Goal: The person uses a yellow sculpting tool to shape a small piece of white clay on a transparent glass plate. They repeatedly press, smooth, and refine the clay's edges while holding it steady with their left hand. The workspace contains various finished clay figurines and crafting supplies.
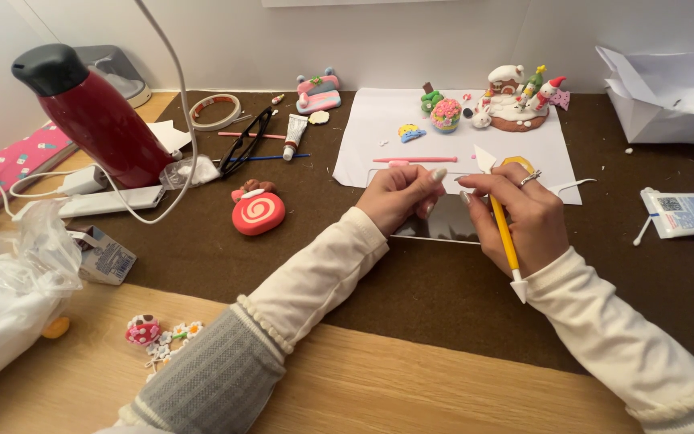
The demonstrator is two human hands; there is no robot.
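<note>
Right hand (520,217) grip closed around yellow sculpting tool (504,233), left hand (399,197) alongside.

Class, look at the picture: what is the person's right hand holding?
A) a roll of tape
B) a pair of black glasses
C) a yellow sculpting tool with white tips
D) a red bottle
C: the right hand grips the yellow sculpting tool, whose white tips stick out above and below the fingers; the red bottle, black glasses and roll of tape lie untouched on the desk.
</note>
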